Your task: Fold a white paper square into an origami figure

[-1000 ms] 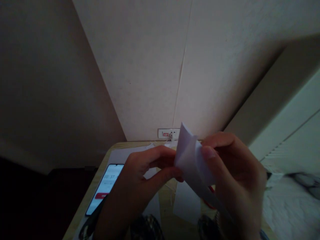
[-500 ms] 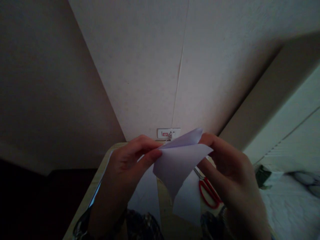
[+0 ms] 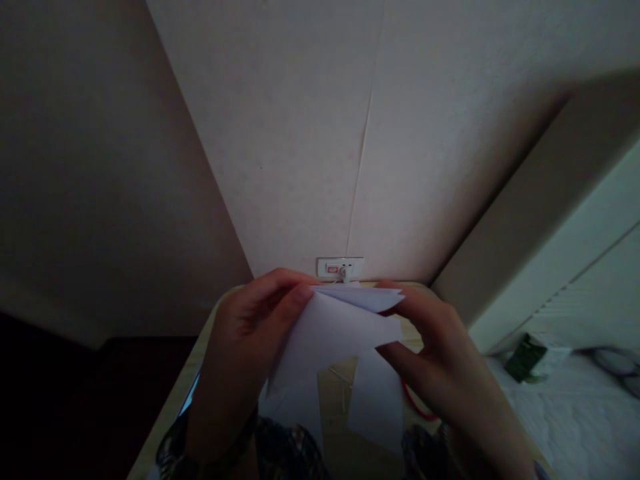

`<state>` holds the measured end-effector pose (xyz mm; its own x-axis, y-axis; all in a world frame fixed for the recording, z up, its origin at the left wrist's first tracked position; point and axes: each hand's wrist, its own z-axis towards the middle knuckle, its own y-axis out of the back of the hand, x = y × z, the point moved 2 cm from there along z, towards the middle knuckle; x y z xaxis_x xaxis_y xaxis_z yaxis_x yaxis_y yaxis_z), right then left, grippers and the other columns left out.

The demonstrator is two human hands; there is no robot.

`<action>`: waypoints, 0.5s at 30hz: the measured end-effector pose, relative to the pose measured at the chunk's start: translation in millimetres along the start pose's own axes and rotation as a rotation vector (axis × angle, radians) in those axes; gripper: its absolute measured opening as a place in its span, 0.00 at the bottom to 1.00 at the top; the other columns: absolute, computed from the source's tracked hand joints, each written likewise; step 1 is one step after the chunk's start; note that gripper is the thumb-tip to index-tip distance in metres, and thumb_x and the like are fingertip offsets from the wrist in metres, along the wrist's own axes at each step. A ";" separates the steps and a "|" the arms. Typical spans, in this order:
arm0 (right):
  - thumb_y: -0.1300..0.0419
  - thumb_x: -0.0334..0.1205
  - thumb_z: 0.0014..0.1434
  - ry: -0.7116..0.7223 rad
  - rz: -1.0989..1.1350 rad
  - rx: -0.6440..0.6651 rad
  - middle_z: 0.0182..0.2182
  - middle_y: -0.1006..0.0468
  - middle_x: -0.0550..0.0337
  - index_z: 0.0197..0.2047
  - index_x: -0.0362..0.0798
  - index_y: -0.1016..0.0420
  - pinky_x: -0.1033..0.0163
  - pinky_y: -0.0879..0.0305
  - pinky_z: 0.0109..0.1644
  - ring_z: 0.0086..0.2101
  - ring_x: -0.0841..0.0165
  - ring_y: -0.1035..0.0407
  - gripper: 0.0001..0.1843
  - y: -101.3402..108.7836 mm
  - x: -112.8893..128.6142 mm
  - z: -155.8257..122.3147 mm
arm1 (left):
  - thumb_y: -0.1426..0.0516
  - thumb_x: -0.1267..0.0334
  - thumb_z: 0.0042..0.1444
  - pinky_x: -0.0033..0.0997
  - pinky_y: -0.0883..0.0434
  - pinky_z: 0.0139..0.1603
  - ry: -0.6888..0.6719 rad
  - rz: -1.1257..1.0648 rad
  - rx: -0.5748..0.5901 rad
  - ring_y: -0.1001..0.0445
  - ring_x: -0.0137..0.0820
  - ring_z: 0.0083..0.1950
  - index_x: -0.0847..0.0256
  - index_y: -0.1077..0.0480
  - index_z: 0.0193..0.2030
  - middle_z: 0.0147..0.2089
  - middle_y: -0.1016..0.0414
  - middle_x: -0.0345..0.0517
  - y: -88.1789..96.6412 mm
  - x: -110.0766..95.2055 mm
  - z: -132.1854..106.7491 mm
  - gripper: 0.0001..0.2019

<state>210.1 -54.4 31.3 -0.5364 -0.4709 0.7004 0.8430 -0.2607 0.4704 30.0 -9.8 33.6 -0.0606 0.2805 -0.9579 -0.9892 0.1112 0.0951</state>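
Note:
A folded sheet of white paper [image 3: 335, 327] is held up over a small table. My left hand [image 3: 260, 313] pinches its upper left corner between thumb and fingers. At the paper's right side, my right hand [image 3: 430, 340] has thumb and index finger apart. Its index fingertip reaches in under the upper folded flap [image 3: 370, 299], while the thumb lies by the lower edge. Beneath, two more pieces of white paper lie on the tabletop, one to the left [image 3: 300, 403] and one to the right [image 3: 376, 400]. A red scissors handle [image 3: 417, 404] shows partly behind my right hand.
Thin white strips [image 3: 343, 383] lie on the wooden table [image 3: 336, 427]. A wall socket [image 3: 340, 268] with a plug is just beyond the table. A bluish-edged device [image 3: 190, 395] pokes out at left. On the right, a green and white box [image 3: 530, 357] rests on white quilted bedding [image 3: 580, 420].
The paper has been turned and lowered, so its broad face now spreads toward the left. My right hand has moved slightly left, now covering more of the scissors; its thumb and index finger have parted.

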 end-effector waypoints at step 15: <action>0.40 0.29 0.56 0.002 0.035 -0.017 0.26 0.17 0.66 0.28 0.50 0.23 0.68 0.32 0.31 0.26 0.70 0.25 0.09 -3.1 9.7 2.0 | 0.30 0.64 0.54 0.21 0.26 0.33 0.021 -0.103 0.259 0.17 0.31 0.37 0.48 0.15 0.39 0.38 0.12 0.34 0.3 0.3 -3.0 0.07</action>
<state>202.2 -56.4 37.6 -0.5062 -0.4820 0.7152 0.8620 -0.2583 0.4361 29.3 -12.5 32.6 0.0334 0.2355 -0.9713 -0.9236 0.3786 0.0600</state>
